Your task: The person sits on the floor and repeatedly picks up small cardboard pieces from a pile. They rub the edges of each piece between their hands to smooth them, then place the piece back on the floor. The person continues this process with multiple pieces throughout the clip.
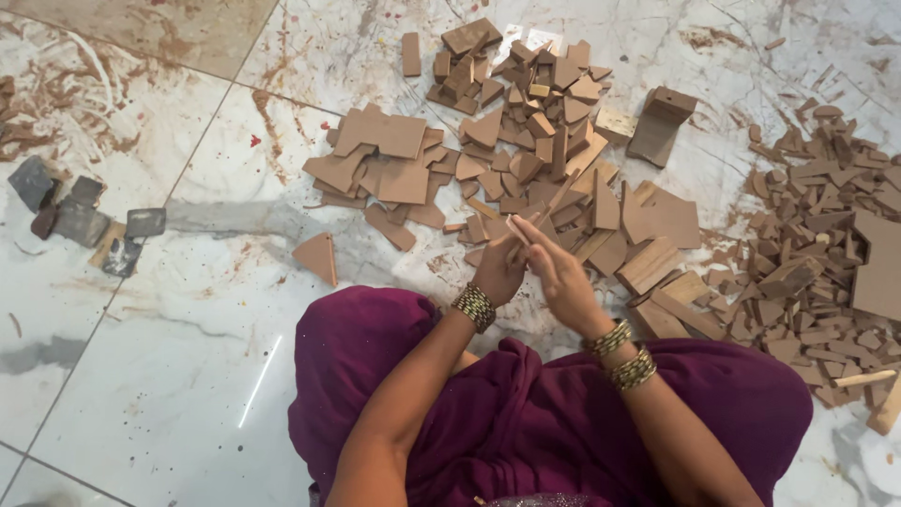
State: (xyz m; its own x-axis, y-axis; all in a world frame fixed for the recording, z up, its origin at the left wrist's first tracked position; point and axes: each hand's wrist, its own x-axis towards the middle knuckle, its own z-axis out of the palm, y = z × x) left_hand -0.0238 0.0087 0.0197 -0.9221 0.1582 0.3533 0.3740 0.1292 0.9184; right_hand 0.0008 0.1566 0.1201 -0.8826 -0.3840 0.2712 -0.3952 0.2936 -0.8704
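While I look down over the purple cloth across the lap [526, 413], I see the left hand [499, 268] and the right hand [561, 274] meet just above it, both pinched on a thin, pale brown wooden strip [549, 208] that slants up and away (raised off the floor, I judge, so both sets of fingers can grip it). Just beyond lies the loose heap of flat brown board offcuts [507, 141] on the white marble floor [188, 357], a second pile of small brown scraps [826, 225] at the right, and grey stone-like blocks [80, 221] well apart at the left.
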